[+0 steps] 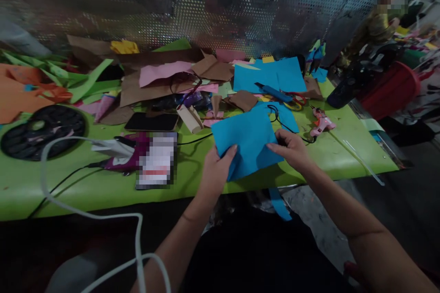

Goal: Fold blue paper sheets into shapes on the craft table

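A blue sheet (249,139) is held between both hands above the front edge of the green table (113,192). My left hand (220,167) grips its lower left side, thumb on top and fingers beneath. The right side of the sheet is pinched by my right hand (290,149), thumb on its face. Behind it lie another blue piece (288,116) and a black cable loop. A blue cutter (273,92) and scissors (292,103) rest near a larger blue sheet (270,73).
A pink glue gun (322,123) stands at the right; a purple tool (129,153), phone (151,122) and black tray (43,130) are left. White cable (96,215) crosses the front left. Paper scraps line the back by a perforated panel (220,13). A person is at far right.
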{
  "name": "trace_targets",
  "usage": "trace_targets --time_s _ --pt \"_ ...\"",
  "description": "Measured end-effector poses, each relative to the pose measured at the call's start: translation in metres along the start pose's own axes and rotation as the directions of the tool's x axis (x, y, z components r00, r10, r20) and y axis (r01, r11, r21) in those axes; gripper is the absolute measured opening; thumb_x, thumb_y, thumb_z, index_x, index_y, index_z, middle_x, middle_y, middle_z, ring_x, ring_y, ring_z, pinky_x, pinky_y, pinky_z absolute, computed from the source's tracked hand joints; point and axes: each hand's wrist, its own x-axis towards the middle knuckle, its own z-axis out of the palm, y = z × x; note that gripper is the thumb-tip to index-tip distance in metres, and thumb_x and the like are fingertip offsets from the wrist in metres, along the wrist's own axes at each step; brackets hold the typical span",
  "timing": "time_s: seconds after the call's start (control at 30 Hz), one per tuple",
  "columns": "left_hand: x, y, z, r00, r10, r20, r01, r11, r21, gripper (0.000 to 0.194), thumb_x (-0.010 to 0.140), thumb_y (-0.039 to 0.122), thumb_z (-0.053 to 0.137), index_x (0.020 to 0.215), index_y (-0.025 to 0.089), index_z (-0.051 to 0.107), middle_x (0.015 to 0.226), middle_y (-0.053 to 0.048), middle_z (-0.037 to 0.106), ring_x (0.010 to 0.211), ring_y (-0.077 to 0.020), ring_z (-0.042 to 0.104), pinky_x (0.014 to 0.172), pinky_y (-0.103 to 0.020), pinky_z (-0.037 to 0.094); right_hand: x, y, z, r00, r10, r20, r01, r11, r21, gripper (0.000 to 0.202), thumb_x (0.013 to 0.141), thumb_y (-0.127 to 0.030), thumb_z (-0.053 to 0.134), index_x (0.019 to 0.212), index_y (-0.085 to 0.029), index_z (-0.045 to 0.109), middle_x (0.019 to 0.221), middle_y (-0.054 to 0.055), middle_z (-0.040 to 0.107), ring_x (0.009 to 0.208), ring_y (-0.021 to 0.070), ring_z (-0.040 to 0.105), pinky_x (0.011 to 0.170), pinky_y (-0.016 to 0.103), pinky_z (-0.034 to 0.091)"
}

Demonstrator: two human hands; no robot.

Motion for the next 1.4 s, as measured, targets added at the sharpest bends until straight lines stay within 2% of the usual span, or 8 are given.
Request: trace_targets --time_s 0.2,0.47,0.57,0.8,0.93,1.13,1.27,1.4 --pt "0.001 -0.012 -0.002 0.995 -0.075 -0.069 0.068 0.993 -0.097 0.056 0.078 0.040 0.075 0.128 0.021 0.060 0.128 -0.011 0.069 0.113 -0.0276 0.067 0.098 -0.043 0.054 -0.007 0.010 -0.001 0.998 -0.033 0.052 0.032 0.999 0.017 0.048 0.086 -0.031 0.066 0.133 -0.029 0.055 0.078 -0.002 0.053 0.067 0.0155 0.047 0.061 0.029 0.040" --pt "-0.009 -0.006 -0.017 0.993 0.119 -0.020 -0.101 0.913 0.396 0.085 0.086 0.030 0.063 0.160 0.024 0.020 0.123 -0.011 0.065 0.096 -0.0247 0.068 0.089 -0.040 0.055 -0.010 0.013 -0.008 0.962 -0.064 0.264 0.130 0.962 -0.239 0.031 0.094 -0.025 0.052 0.116 -0.021 0.073 0.108 0.009 0.074 0.098 0.0243 0.067 0.084 0.037 0.051" --pt "-0.013 -0.006 -0.023 0.990 0.137 0.042 -0.132 0.751 0.647 0.081 0.089 0.025 0.060 0.160 0.027 0.021 0.114 -0.010 0.068 0.086 -0.0242 0.068 0.082 -0.039 0.055 -0.010 0.014 -0.012 0.935 -0.081 0.346 0.172 0.955 -0.243 0.038 0.091 -0.018 0.047 0.119 -0.020 0.072 0.109 0.010 0.074 0.099 0.0252 0.068 0.087 0.039 0.052" --pt "-0.023 -0.006 -0.029 0.888 0.410 0.206 -0.354 0.326 0.877 0.060 0.093 0.025 0.058 0.151 0.034 0.045 0.160 -0.011 0.039 0.145 -0.0400 0.037 0.114 -0.060 0.033 -0.012 0.016 -0.015 0.891 -0.143 0.431 0.313 0.881 -0.356 0.064 0.078 0.000 0.040 0.131 -0.025 0.065 0.117 0.008 0.070 0.109 0.0236 0.066 0.091 0.039 0.054" --pt "-0.022 -0.008 -0.036 0.842 0.407 0.353 -0.489 0.302 0.818 0.057 0.092 0.011 0.052 0.142 0.039 0.054 0.162 -0.002 0.039 0.154 -0.0307 0.024 0.122 -0.059 0.021 -0.013 0.019 -0.011 0.892 -0.184 0.412 0.372 0.816 -0.443 0.055 0.079 0.002 0.044 0.121 -0.023 0.070 0.116 0.010 0.070 0.107 0.0237 0.066 0.088 0.038 0.054" --pt "-0.017 -0.015 -0.048 0.767 0.183 0.615 -0.636 0.348 0.689 0.056 0.090 0.002 0.041 0.130 0.033 0.064 0.148 -0.003 0.058 0.141 -0.0250 0.048 0.119 -0.060 0.027 -0.012 0.027 -0.013 0.864 -0.283 0.417 0.490 0.666 -0.563 0.039 0.081 -0.002 0.053 0.102 -0.025 0.076 0.134 0.012 0.065 0.122 0.0343 0.060 0.098 0.056 0.048" --pt "-0.016 -0.010 -0.053 0.766 0.111 0.634 -0.613 0.424 0.666 0.046 0.097 0.016 0.042 0.136 0.033 0.060 0.153 -0.003 0.052 0.146 -0.0246 0.042 0.120 -0.060 0.025 -0.011 0.031 -0.015 0.804 -0.312 0.505 0.527 0.769 -0.363 0.049 0.076 0.002 0.049 0.108 -0.027 0.073 0.132 0.006 0.070 0.121 0.0262 0.064 0.100 0.048 0.050" --pt "-0.015 -0.003 -0.064 0.760 0.076 0.646 -0.565 0.569 0.598 0.038 0.100 0.037 0.044 0.133 0.032 0.063 0.153 -0.003 0.053 0.147 -0.0232 0.041 0.124 -0.056 0.017 -0.008 0.030 -0.014 0.853 -0.221 0.473 0.396 0.865 -0.309 0.036 0.080 -0.005 0.055 0.104 -0.026 0.073 0.119 0.005 0.076 0.113 0.0258 0.069 0.098 0.046 0.052"
